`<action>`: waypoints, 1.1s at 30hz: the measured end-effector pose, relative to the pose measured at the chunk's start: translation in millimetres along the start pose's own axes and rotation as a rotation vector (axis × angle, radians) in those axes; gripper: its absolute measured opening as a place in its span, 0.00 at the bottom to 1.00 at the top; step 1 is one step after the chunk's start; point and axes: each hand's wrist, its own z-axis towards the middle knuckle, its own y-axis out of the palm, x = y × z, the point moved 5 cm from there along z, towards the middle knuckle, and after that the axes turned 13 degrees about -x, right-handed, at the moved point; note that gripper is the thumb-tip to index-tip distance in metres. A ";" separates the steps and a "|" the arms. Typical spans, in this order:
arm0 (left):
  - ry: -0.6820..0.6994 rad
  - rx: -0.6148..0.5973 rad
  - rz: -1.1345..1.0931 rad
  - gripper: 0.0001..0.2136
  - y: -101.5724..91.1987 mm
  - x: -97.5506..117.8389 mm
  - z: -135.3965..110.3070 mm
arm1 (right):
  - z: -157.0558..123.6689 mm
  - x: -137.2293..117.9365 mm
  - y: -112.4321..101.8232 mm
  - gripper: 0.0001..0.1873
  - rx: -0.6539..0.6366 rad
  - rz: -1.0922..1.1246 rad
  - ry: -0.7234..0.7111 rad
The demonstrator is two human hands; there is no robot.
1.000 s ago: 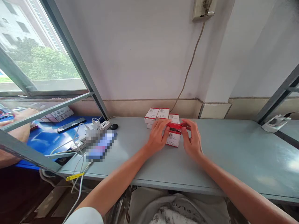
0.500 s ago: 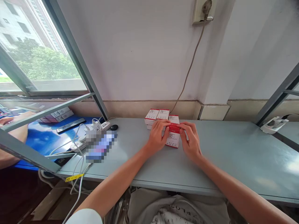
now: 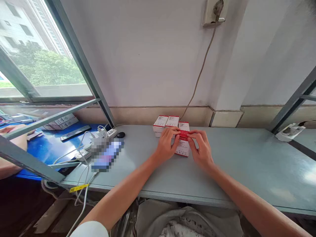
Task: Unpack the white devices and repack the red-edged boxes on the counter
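Observation:
A small red and white box stands on the grey table in front of me. My left hand grips its left side, fingers curled over the red top. On the box's right side my right hand pinches the top edge. Just behind stand three more red and white boxes in a row near the wall.
A white power strip, cables and a phone lie at the table's left end, beside a slanted metal window frame. Past it, another person's arm rests on a blue surface. A wall socket's cord hangs down behind the boxes.
The box has moved slightly back toward the row. My right hand's fingers have closed in on its red top edge. The other person's arm at left has shifted.

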 end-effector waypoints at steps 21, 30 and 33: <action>0.006 0.009 -0.033 0.06 2.2 -2.1 -3.3 | 0.6 4.4 1.0 0.07 -0.015 -0.016 0.009; -0.033 0.008 -0.099 0.04 3.1 -6.4 -5.9 | 1.1 7.1 1.7 0.08 -0.031 -0.001 0.017; -0.051 0.002 -0.106 0.03 3.3 -7.1 -6.0 | 1.2 7.7 2.1 0.08 -0.033 0.010 0.021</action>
